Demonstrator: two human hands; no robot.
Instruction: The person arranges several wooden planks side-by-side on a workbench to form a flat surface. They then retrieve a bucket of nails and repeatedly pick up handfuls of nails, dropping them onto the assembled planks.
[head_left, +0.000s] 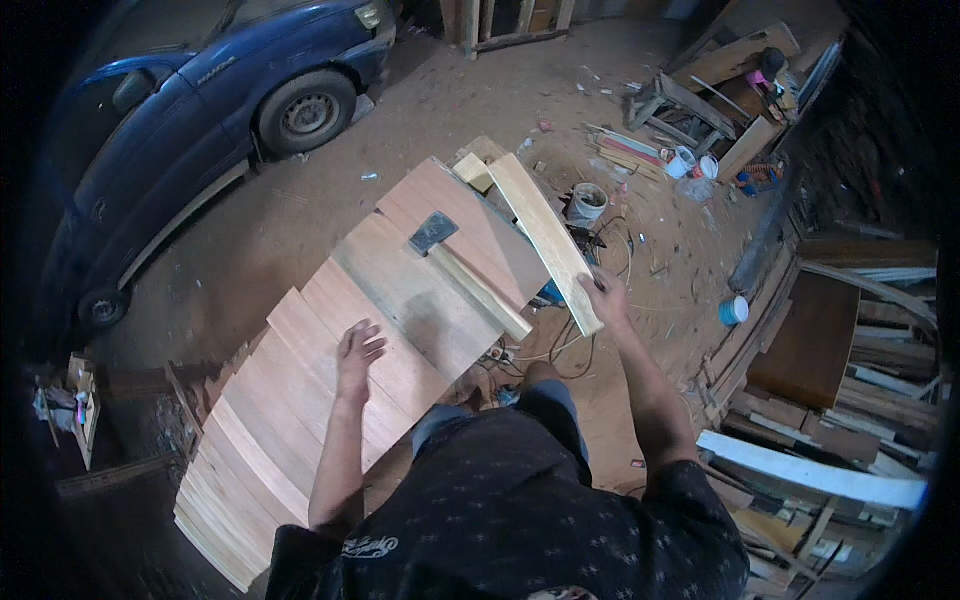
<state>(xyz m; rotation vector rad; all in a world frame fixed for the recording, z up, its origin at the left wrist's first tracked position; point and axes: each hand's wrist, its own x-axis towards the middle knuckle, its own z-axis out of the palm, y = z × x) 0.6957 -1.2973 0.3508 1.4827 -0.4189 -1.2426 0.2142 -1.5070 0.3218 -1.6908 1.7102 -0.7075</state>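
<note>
My right hand (605, 298) is closed round the near end of a long pale wooden board (545, 240), which slants away to the far left. Over a panel of reddish planks (350, 340), my left hand (360, 355) hangs with its fingers apart and nothing in it. A hatchet (433, 234) lies on the panel between my hands, its dark head at the far end and its pale handle (480, 290) running toward me. Next to the board's far end sits a small wood block (473, 172).
A blue vehicle (210, 110) stands at the far left. Beyond the board are a bucket (587, 203) and tangled cables (630, 250) on the dirt floor. Stacked timber (860, 380) fills the right side; a wooden bench (685, 110) with boards stands far right.
</note>
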